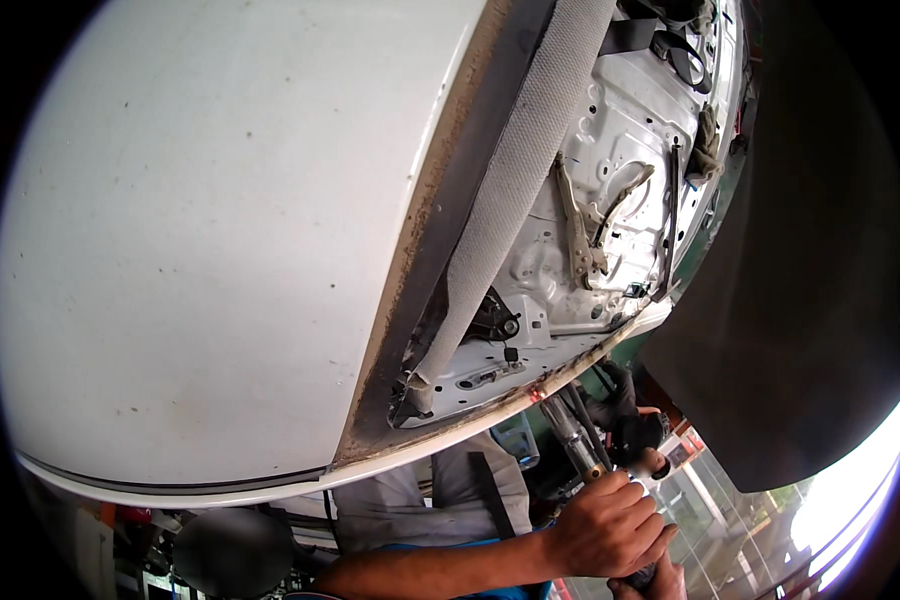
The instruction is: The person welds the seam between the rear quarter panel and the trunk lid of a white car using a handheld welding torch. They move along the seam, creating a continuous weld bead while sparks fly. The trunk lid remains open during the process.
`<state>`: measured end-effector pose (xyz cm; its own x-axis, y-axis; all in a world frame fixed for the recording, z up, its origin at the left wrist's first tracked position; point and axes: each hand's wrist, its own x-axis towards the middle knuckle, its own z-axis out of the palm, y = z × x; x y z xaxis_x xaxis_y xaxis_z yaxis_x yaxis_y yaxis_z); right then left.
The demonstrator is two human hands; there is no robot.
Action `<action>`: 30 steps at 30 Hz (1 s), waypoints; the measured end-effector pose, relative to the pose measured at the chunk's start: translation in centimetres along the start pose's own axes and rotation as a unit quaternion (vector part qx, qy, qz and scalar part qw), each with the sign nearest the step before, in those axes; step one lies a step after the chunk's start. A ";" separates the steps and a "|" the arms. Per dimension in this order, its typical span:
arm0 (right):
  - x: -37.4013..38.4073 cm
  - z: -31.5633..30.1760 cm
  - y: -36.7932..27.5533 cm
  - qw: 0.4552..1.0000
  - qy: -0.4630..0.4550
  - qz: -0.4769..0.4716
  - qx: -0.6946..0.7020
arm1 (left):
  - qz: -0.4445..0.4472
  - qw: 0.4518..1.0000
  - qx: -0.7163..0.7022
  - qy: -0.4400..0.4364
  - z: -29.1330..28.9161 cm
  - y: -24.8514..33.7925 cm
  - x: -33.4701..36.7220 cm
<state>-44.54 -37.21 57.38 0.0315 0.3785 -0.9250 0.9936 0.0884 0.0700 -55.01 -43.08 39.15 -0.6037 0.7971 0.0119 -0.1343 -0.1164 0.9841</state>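
My left hand (610,525) is closed around a bar-shaped tool with a grey metal barrel (568,432) and a brass-coloured collar (594,469). My right hand (663,578), partly cut off by the lower edge, grips the dark end of the same tool behind it. The tool's far end meets or lies very close to the bare, worn edge (510,408) of a white car body opening, beside a small red mark (537,394). I cannot tell whether it touches. The tool's exact kind does not show.
A large white car panel (210,240) fills the left. Inside the opening are a grey padded strip (515,160), bare white metal (630,90) and hinge-like brackets (578,230). A dark panel (780,250) stands at right. Another person (630,415) is beyond the tool.
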 end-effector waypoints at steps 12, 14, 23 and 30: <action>1.2 -1.4 -0.9 1.000 -0.020 0.000 0.002 | -0.013 1.000 0.002 0.017 0.0 -0.3 0.8; 1.3 -1.4 -0.7 1.000 -0.018 -0.002 -0.002 | -0.019 1.000 -0.004 0.014 -0.1 -0.3 0.9; 1.6 -1.2 -1.1 1.000 -0.014 0.002 -0.005 | -0.007 1.000 0.006 0.022 0.0 -0.5 0.3; 1.7 -1.2 -1.2 1.000 -0.010 -0.016 -0.006 | -0.009 1.000 0.005 0.021 0.0 -0.5 0.3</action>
<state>-45.78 -35.55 56.20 0.0027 0.3562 -0.9344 0.9928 0.1111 0.0452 -55.09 -42.75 38.66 -0.6339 0.7733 -0.0133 -0.1372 -0.0955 0.9859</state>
